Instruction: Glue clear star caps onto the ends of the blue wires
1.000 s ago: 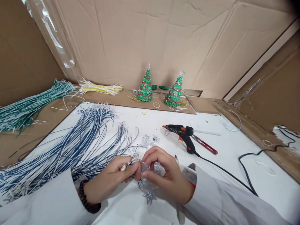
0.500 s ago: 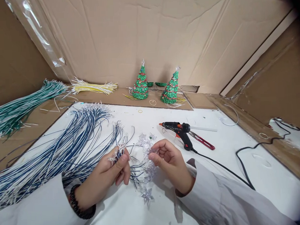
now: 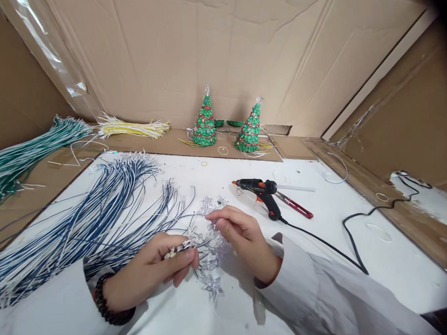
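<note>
My left hand [image 3: 168,261] is closed around a small bunch of wires with clear bulb-like tips [image 3: 186,244], which stick out past the thumb toward the right. Just right of it, my right hand [image 3: 243,236] has thumb and index finger drawn together over a pile of clear plastic stars [image 3: 213,286]; whatever is between those fingertips is too small to make out. Behind my left hand, a few blue and white wires [image 3: 168,197] lie spread on the white table. A far larger bundle of blue and white wires [image 3: 99,207] stretches across the left side.
A black glue gun [image 3: 259,188] with a cord lies to the right, beside a red-handled cutter [image 3: 295,206]. Two green beaded Christmas trees [image 3: 204,126] stand at the back. Yellow-white wires [image 3: 133,128] and green-white wires [image 3: 41,146] rest on cardboard at the left.
My left hand has lowered and turned, so the bunch's clear tips now point right instead of up. The right hand has shifted slightly left over the stars. The whole view has moved slightly.
</note>
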Motion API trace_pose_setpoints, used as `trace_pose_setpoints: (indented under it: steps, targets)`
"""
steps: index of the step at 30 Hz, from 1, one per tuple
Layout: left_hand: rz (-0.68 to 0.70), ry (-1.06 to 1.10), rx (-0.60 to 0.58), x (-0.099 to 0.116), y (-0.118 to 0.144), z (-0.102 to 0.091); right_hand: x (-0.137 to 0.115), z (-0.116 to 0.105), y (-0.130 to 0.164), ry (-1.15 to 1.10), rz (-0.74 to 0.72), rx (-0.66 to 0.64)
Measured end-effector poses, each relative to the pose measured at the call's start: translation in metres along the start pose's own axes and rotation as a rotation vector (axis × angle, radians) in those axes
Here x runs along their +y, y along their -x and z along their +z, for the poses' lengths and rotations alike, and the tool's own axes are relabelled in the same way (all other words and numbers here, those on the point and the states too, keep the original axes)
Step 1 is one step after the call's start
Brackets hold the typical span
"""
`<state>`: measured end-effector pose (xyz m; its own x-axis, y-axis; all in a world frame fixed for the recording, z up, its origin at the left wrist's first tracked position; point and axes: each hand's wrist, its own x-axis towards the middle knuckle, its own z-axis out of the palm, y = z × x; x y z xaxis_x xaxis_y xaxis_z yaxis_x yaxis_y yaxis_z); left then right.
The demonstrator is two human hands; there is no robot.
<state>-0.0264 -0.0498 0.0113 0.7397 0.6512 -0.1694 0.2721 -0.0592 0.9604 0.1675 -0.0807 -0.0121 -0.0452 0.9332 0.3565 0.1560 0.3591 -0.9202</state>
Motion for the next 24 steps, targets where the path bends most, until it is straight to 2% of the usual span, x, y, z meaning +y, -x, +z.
trace_pose_setpoints:
  steps: [16,21,24]
  targets:
    - [0.048,0.016,0.002,-0.0064,-0.0019,0.0006,-0.0042,0.0048,0.0010,0.132,-0.128,-0.102]
    - [-0.015,0.079,0.059,-0.0073,-0.0011,0.0040,-0.0033,0.0050,0.0044,-0.021,0.009,-0.029]
    - [-0.043,0.135,0.070,-0.0069,-0.0019,0.0051,-0.0029,0.0058,0.0061,-0.056,0.032,0.027]
